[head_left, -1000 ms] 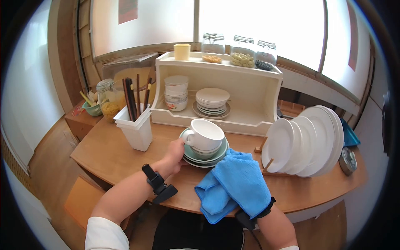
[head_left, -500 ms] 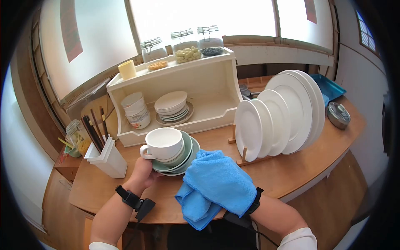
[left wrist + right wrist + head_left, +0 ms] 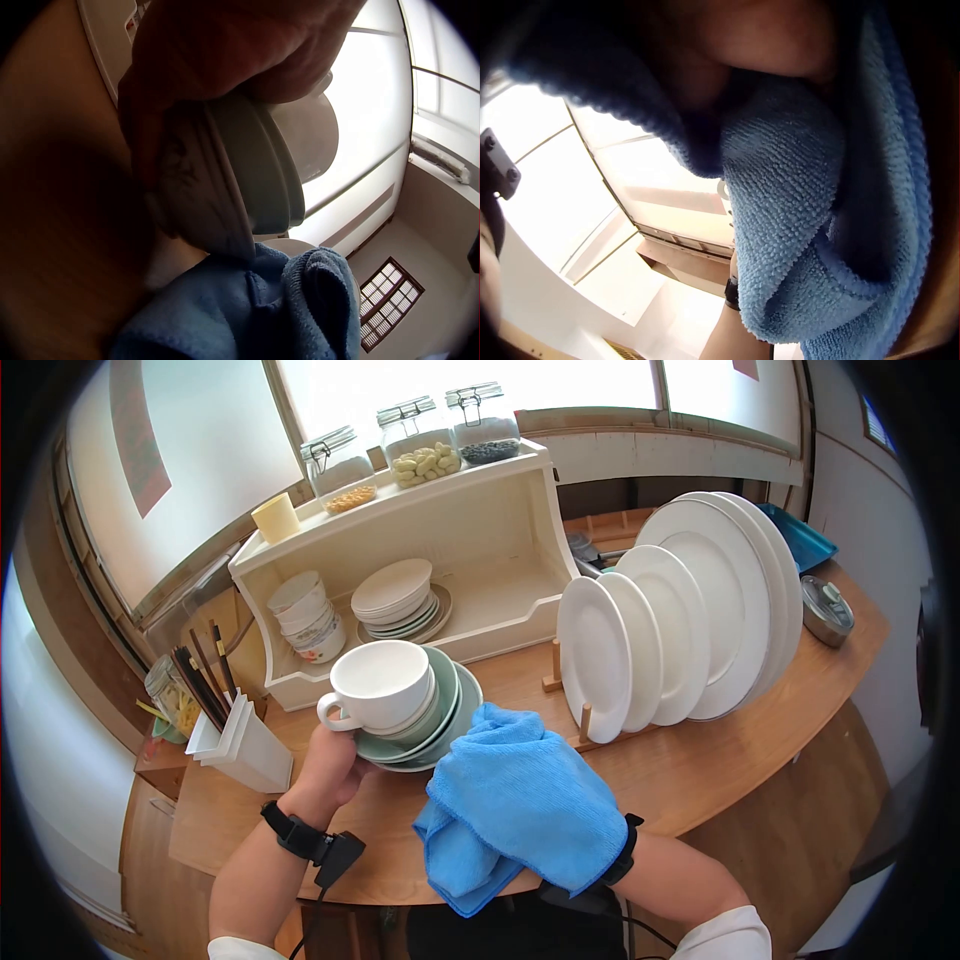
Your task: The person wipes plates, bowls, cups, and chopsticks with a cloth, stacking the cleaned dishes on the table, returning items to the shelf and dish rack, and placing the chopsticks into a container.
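the right hand (image 3: 772,37) holds the cloth (image 3: 520,790), bunched in its fingers, up against the stack (image 3: 457,710). the left hand (image 3: 335,765) grips the stack's left side, fingers curled round it, just below the handle (image 3: 328,715) of the mug (image 3: 382,682) on top. on the table (image 3: 385,850), the chopstick holder (image 3: 255,755) stands left and plates (image 3: 595,655) right; behind is the shelf (image 3: 500,635), jars (image 3: 408,435) along its top.
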Demonstrator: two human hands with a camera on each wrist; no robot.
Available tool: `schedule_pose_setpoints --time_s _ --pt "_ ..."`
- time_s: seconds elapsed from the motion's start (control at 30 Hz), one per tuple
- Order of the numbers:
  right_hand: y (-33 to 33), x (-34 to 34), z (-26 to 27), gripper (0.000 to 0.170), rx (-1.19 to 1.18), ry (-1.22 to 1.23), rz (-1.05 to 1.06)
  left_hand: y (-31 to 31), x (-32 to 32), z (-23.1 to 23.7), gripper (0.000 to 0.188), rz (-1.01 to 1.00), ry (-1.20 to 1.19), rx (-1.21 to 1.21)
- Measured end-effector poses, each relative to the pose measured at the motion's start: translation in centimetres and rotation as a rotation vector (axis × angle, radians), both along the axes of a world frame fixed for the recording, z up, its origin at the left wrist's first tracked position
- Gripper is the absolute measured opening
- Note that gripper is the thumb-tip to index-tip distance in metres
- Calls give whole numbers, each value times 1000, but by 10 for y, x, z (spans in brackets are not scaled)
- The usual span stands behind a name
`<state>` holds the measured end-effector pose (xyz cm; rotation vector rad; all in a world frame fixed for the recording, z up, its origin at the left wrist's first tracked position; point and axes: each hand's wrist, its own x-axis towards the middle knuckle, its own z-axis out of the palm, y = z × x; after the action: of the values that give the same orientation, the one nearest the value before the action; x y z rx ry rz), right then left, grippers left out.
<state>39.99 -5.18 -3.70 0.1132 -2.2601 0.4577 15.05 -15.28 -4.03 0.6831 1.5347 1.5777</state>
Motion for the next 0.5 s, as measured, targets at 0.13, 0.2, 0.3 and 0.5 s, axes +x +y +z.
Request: schedule_pose_setpoints --time_s 0.13,0.2,0.3,0.5 --pt "5 -5 -1 19 -119 46 79 13 12 27 40 31 -5 28" --pt "6 -1 7 19 -59 -42 66 26 5 35 42 -48 -62 99" --pt "5 4 14 17 1 -169 64 49 11 57 41 -65 -1 88" --pt "-5 4 2 11 -763 -216 310 113 13 65 38 17 -12 88"
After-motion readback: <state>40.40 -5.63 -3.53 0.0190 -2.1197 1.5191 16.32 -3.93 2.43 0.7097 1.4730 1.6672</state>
